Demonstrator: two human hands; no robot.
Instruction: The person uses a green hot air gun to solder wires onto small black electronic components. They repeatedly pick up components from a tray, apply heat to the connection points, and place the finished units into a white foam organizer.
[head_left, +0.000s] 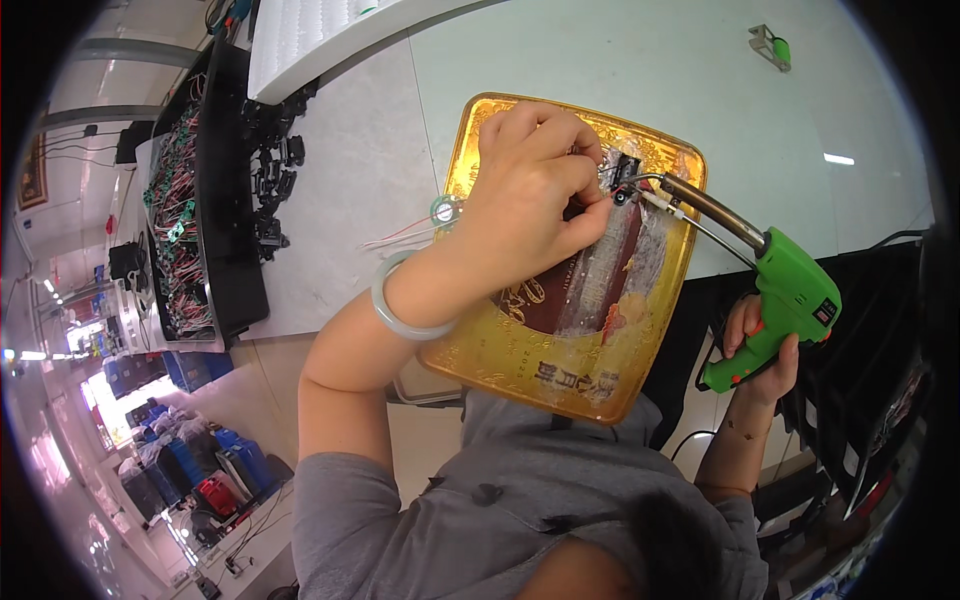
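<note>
My right hand [765,350] is closed around the handle of a green soldering gun [795,285]. Its metal tip reaches left to a small black plastic part [624,175] lying on a gold tin lid [480,350]. Over the lid, my left hand [545,185] pinches with thumb and forefinger right beside that part and the tip. Thin wire shows at the fingertips, but what they grip is too small to tell. Left of my wrist, partly covered, lies a small round green board [445,210] with red and white wires.
A black bin [225,200] at the left holds several green boards with wires. Black plastic parts [275,185] are heaped alongside it. A white foam tray [310,45] lies at the back left, and a small green-and-metal piece [775,48] at the far right.
</note>
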